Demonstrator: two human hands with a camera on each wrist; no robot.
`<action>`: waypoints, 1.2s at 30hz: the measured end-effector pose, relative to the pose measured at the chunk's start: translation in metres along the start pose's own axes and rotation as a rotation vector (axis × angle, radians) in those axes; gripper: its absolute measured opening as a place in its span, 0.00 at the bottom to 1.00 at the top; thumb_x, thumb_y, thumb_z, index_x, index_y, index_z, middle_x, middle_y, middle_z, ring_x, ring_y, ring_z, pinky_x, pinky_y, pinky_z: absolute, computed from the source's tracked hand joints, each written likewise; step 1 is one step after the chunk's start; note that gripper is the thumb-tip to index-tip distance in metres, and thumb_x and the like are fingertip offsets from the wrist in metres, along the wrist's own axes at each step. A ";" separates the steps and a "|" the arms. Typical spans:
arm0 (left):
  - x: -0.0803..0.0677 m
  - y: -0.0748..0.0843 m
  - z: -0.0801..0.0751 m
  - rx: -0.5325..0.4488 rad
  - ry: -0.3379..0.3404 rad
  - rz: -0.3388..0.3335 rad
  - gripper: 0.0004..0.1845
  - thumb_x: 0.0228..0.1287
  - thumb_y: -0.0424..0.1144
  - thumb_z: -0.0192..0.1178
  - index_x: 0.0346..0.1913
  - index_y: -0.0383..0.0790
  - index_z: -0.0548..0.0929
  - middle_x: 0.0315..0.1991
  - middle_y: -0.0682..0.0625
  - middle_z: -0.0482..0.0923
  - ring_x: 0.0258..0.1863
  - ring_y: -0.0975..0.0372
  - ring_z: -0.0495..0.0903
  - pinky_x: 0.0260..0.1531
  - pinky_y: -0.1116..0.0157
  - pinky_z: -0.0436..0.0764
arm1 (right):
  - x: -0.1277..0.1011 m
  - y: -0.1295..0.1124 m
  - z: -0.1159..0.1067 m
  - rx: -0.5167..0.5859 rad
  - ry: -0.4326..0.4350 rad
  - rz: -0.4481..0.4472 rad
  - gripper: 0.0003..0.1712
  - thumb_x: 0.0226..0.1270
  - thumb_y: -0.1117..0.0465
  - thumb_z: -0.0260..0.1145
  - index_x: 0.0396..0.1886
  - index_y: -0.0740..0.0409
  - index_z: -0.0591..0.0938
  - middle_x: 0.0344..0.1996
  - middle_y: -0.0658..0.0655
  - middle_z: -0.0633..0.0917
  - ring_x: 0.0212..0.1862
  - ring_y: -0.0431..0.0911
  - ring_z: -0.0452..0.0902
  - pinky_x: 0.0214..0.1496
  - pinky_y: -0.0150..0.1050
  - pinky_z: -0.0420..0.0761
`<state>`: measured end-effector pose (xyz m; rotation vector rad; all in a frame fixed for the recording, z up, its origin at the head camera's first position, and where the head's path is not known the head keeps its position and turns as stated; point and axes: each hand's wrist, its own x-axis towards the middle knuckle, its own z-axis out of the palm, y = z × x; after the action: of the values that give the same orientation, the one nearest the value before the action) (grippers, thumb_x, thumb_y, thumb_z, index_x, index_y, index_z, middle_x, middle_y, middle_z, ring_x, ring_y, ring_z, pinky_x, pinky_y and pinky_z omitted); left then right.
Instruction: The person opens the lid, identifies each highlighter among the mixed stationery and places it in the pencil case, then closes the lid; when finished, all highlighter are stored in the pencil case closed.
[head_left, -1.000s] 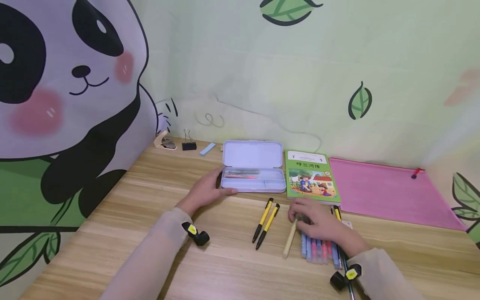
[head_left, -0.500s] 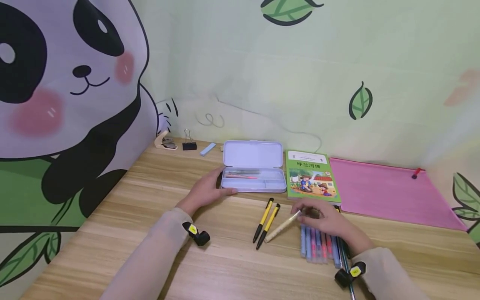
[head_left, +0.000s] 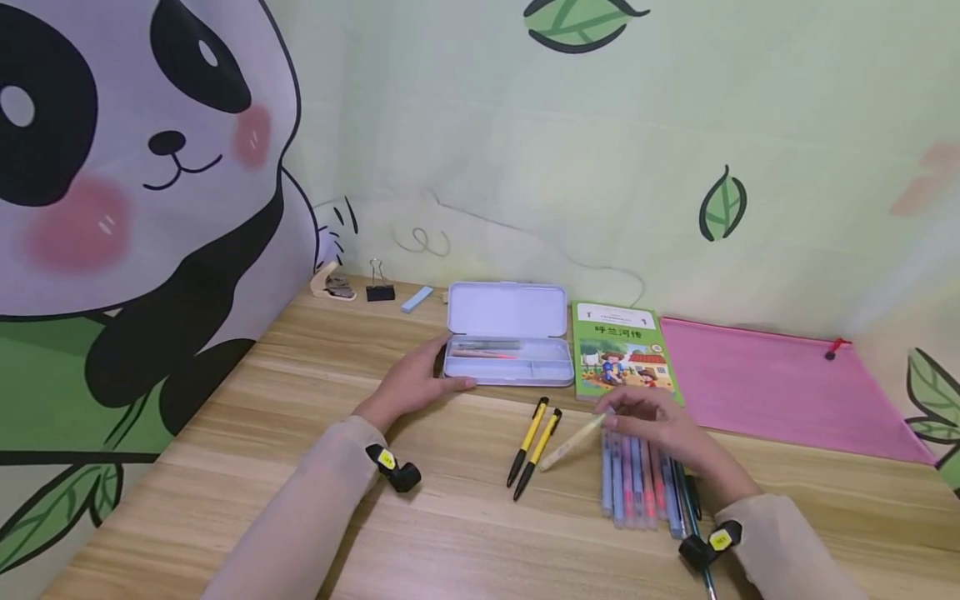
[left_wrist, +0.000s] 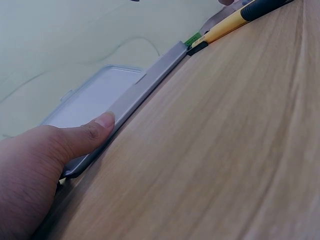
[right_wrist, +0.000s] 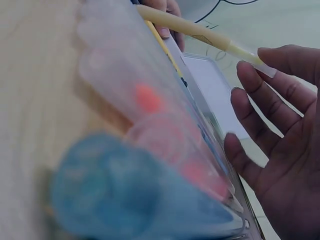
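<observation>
An open lavender pencil case (head_left: 510, 354) lies near the wall with a couple of pens inside. My left hand (head_left: 416, 382) holds its left end, with the thumb (left_wrist: 102, 122) along the front edge of the case (left_wrist: 115, 95). My right hand (head_left: 652, 423) pinches one end of a cream pen (head_left: 570, 442), which is lifted off the desk and points down-left. In the right wrist view the cream pen (right_wrist: 195, 32) sits at the fingertips of that hand (right_wrist: 280, 140). Two yellow-and-black pens (head_left: 535, 446) lie in front of the case.
A row of blue and pink pens (head_left: 633, 487) lies under my right wrist. Right of the case are a green picture book (head_left: 622, 350) and a pink zip pouch (head_left: 780, 383). A staple remover (head_left: 330, 283), binder clip (head_left: 378, 287) and blue eraser (head_left: 416, 298) sit by the wall.
My right hand picked the cream pen up from beside the pen row, swung its free end to the left and moved it a little toward the case. The left hand stayed put.
</observation>
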<state>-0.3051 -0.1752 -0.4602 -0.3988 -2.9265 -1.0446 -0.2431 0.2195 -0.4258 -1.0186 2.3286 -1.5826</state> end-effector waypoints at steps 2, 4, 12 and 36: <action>0.000 0.000 0.000 -0.003 -0.001 -0.001 0.56 0.55 0.71 0.65 0.80 0.46 0.56 0.77 0.44 0.60 0.75 0.49 0.59 0.73 0.49 0.59 | 0.000 -0.001 -0.002 0.016 0.022 0.035 0.12 0.70 0.68 0.63 0.51 0.68 0.82 0.41 0.60 0.87 0.44 0.51 0.84 0.51 0.40 0.82; 0.000 0.000 0.000 -0.008 -0.002 -0.001 0.56 0.55 0.70 0.66 0.80 0.46 0.56 0.77 0.44 0.60 0.75 0.49 0.58 0.73 0.48 0.59 | -0.001 -0.002 -0.003 0.023 0.042 0.055 0.12 0.72 0.67 0.62 0.51 0.68 0.81 0.41 0.60 0.88 0.44 0.53 0.85 0.52 0.39 0.82; 0.000 0.001 -0.003 -0.008 0.000 0.001 0.56 0.55 0.70 0.66 0.80 0.46 0.56 0.77 0.44 0.59 0.76 0.49 0.58 0.74 0.49 0.59 | 0.002 -0.009 -0.005 0.085 0.181 0.118 0.13 0.76 0.61 0.61 0.51 0.66 0.81 0.41 0.55 0.88 0.48 0.48 0.84 0.56 0.41 0.82; 0.000 -0.002 0.000 -0.009 0.002 0.007 0.56 0.55 0.70 0.66 0.80 0.47 0.56 0.77 0.44 0.59 0.76 0.50 0.58 0.73 0.49 0.59 | 0.096 -0.049 0.035 -0.152 0.417 0.188 0.15 0.69 0.48 0.69 0.44 0.55 0.86 0.38 0.53 0.90 0.46 0.53 0.87 0.50 0.46 0.85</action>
<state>-0.3054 -0.1766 -0.4609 -0.4079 -2.9171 -1.0564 -0.2776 0.1245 -0.3753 -0.5039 2.7529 -1.6947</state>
